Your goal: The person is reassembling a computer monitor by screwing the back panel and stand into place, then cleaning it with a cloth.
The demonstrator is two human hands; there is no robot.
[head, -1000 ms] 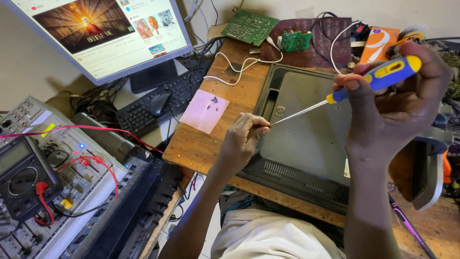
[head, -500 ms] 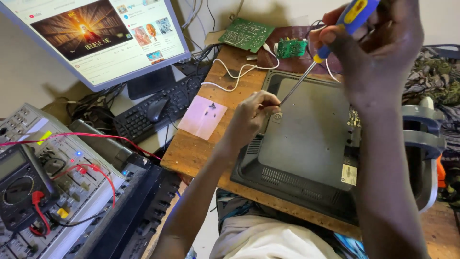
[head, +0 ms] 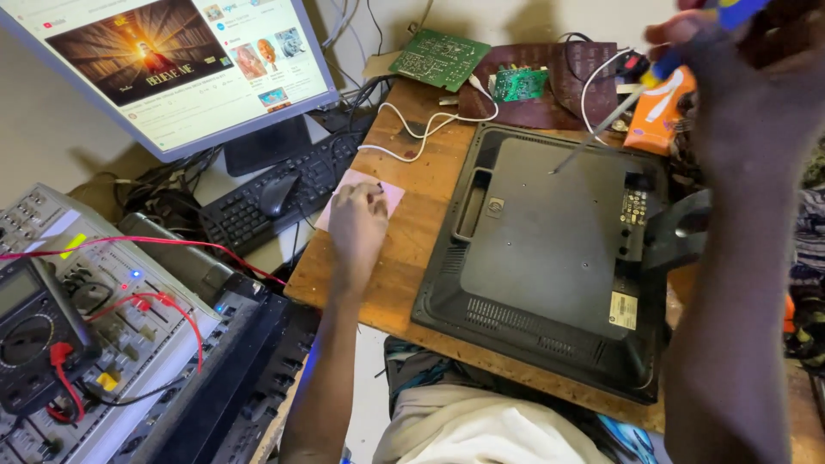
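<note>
On the wooden table [head: 412, 258] I see a dark monitor [head: 550, 258] lying face down, its grey back panel up. My left hand [head: 357, 228] rests on a pink paper [head: 387, 191] just left of the monitor, fingertips pinched together at the paper; whether they hold anything I cannot tell. My right hand [head: 748, 77] is raised at the upper right, clenched around the handle of a screwdriver [head: 614, 119]. Its shaft slants down to the left, the tip hanging above the monitor's upper back, apart from the panel. Behind the monitor lie two green boards [head: 438, 58] and a white cable [head: 412, 129]. Further left stand a lit screen [head: 172, 69], a keyboard [head: 258, 206] with a mouse [head: 277, 193], and a multimeter [head: 34, 335] with red leads.
</note>
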